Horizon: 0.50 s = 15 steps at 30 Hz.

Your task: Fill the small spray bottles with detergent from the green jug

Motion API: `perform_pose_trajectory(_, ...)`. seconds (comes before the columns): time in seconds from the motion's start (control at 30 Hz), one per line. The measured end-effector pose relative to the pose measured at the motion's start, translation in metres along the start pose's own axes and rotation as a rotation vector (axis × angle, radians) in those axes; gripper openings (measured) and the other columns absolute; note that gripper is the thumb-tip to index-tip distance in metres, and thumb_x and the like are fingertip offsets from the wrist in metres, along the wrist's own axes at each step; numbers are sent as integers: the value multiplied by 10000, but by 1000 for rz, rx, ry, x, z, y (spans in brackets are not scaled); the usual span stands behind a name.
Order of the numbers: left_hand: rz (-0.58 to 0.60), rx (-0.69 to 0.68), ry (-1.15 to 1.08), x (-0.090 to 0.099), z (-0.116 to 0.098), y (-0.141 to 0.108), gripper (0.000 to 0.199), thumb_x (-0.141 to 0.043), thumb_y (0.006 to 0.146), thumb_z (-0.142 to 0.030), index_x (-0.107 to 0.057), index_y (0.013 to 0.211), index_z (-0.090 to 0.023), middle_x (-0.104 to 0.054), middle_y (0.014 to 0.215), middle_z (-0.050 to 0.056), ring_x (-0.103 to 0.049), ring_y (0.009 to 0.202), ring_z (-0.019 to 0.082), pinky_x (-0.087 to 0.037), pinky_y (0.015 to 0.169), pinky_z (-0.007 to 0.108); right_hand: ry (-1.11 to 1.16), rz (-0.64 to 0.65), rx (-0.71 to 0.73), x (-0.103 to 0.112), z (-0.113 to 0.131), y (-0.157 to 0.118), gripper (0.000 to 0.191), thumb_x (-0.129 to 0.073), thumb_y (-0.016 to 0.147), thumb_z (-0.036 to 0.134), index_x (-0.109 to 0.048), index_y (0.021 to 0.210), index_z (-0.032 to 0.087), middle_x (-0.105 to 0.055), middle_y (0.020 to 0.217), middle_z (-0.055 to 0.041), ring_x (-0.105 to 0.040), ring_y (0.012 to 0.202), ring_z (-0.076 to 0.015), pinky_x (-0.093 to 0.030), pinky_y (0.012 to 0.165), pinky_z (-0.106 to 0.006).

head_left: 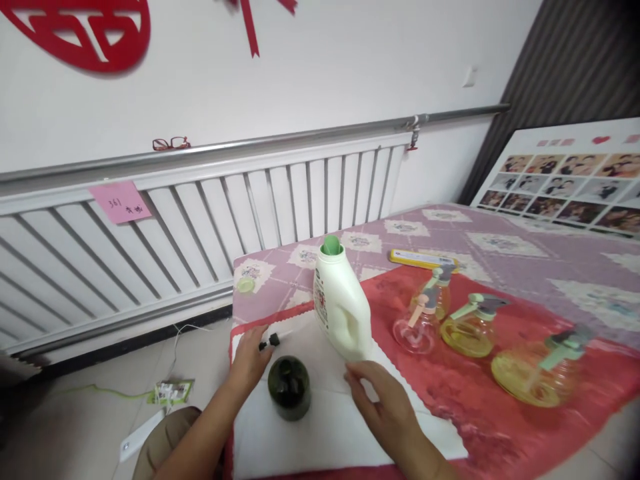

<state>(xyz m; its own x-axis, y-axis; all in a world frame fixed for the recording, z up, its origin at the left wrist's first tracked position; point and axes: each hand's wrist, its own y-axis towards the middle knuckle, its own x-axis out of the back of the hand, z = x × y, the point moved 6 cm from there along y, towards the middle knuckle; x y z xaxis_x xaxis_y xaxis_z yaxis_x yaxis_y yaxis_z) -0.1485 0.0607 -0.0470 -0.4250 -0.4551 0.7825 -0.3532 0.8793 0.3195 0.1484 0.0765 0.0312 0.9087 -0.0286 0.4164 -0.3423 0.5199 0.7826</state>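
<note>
My left hand (250, 360) is at the left edge of the white cloth, finger and thumb closed on a small black pump head (270, 341). A faint pale tube seems to lead away from it to the right. Close by stands a dark green bottle (290, 390); from above I see its rounded dark top. Behind it is a white detergent jug (343, 307), upright, with a green spout in its neck. My right hand (385, 407) is beside the jug's base, thumb and forefinger tips drawn together with nothing visible between them. Whether it touches the jug I cannot tell.
Several spray bottles with yellow or clear bodies, one a yellow bottle (469, 332), stand on the red cloth (475, 413) at right. Behind them lies a yellow-edged box (424, 259). A pale green cap (245, 285) sits near the table's left edge. A radiator (300, 200) lines the wall.
</note>
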Motion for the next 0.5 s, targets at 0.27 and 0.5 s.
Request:
perform_pose_trajectory(0.27,147,55,153,-22,1,12,307,-658,746,-209,-672,1049,-254,-711,1092,45,-605,1084,241,-410,990,397,58,72,-74,-16,-15,-19,176,-549,865,161,-617,1003,247,-712,765,3,-678,655,-158,-564,619,-284)
perform_pose_trajectory(0.5,1,188,120,32,0,0,334,-534,827,-301,-603,1138,-201,-711,1089,77,-654,994,221,-472,909,363,141,104,-60,-23,-13,-15,176,-535,868,136,-608,994,235,-692,757,-8,-660,659,-164,-556,627,-297)
